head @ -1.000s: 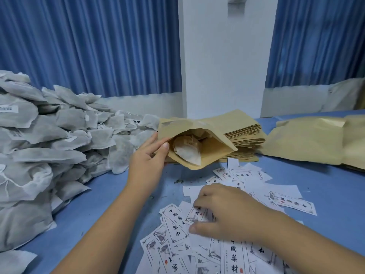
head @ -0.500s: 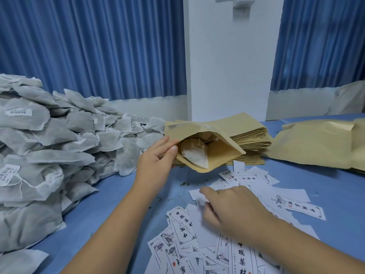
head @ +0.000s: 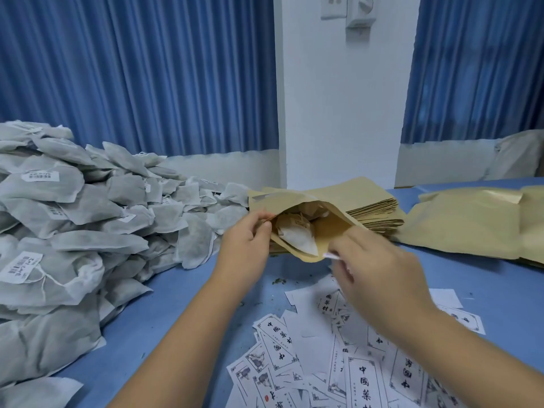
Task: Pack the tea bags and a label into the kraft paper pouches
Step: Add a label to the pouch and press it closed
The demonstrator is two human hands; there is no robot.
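Observation:
An open kraft paper pouch (head: 332, 228) lies on top of a stack of flat pouches, its mouth facing me. A white tea bag (head: 297, 237) shows inside it. My left hand (head: 247, 248) pinches the left edge of the pouch mouth and holds it open. My right hand (head: 379, 275) is lifted just in front of the mouth and pinches a small white label (head: 331, 256) whose tip sits at the pouch's lower lip. The hand is motion-blurred and hides most of the label.
A big heap of grey tea bags (head: 73, 231) fills the left of the blue table (head: 182, 313). Loose printed labels (head: 362, 375) are scattered in front. The stack of empty pouches (head: 374, 207) and more kraft pouches (head: 468, 225) lie right. A white pillar stands behind.
My right hand lifted off the scattered labels with one label and moved up to the pouch mouth. My left hand shifted its grip on the pouch edge; the view tilted upward.

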